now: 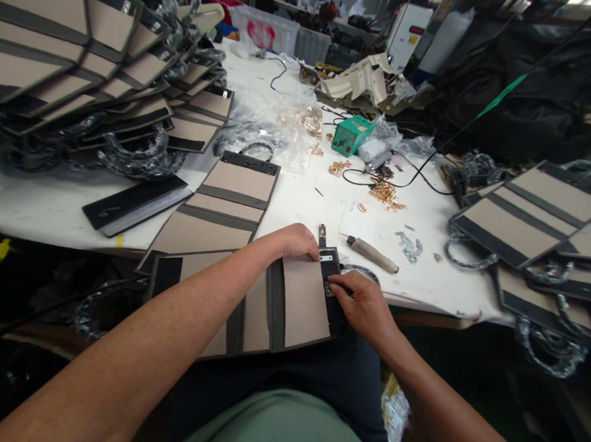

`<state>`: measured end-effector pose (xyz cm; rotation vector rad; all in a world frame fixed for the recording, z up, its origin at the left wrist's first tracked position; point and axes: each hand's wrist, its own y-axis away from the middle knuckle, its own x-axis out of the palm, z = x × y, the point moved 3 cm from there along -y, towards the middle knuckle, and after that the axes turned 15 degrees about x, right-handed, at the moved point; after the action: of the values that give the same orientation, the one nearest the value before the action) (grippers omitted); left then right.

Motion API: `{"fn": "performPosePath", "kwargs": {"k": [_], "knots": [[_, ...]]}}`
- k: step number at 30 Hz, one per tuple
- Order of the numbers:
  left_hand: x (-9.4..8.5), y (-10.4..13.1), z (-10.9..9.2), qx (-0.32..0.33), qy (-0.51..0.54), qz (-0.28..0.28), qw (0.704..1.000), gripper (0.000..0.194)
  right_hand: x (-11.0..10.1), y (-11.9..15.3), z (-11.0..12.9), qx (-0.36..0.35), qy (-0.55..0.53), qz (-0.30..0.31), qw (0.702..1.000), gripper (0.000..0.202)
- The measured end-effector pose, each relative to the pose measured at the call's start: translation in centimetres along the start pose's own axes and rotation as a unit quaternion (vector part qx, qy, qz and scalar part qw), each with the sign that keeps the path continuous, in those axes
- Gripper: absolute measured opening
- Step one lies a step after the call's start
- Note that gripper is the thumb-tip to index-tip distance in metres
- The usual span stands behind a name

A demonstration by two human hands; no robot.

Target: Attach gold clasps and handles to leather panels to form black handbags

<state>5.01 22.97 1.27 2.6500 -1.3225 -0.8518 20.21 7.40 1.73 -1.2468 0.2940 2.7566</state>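
Observation:
A flat bag panel [303,305] in beige and dark grey lies across my lap and the table's front edge. My left hand [299,241] is bent over the panel's far edge, its fingers curled and partly hidden. Along the panel's right side runs a black strip [338,317] with a light slotted metal plate [326,257] near its far end. My right hand [363,302] pinches at this strip, beside a second small metal piece [328,287]; what its fingertips hold is too small to make out. A strap with a metal clasp [322,232] sticks out beyond the panel.
A tool with a wrapped handle [373,254] lies right of the panel. Beyond are flat metal plates [409,246], gold hardware [387,194] and a green box [352,135] with cables. Panels with wrapped handles pile up at left [110,56] and right [526,208].

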Motion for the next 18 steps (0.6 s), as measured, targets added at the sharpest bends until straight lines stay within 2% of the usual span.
{"fn": "performPosePath", "kwargs": {"k": [3, 7, 11, 15, 18], "knots": [[0.0, 0.1, -0.1, 0.000, 0.003, -0.003, 1.000, 0.014, 0.1, 0.3, 0.0, -0.003, -0.002, -0.027, 1.000, 0.022], [0.0, 0.2, -0.2, 0.001, 0.007, -0.003, 1.000, 0.014, 0.0, 0.7, 0.2, -0.017, -0.009, -0.039, 0.999, 0.015], [0.0, 0.2, 0.0, 0.001, 0.006, -0.005, 1.000, 0.014, -0.4, 1.0, 0.2, -0.035, -0.031, -0.011, 0.999, 0.018], [0.0, 0.0, 0.2, 0.004, 0.003, -0.003, 1.000, 0.015, -0.8, 0.6, -0.2, -0.021, -0.047, 0.037, 0.998, 0.024], [0.0, -0.1, 0.3, 0.009, 0.002, 0.000, 1.000, 0.015, -1.0, 0.1, -0.3, -0.011, -0.044, 0.040, 0.998, 0.021]]}}
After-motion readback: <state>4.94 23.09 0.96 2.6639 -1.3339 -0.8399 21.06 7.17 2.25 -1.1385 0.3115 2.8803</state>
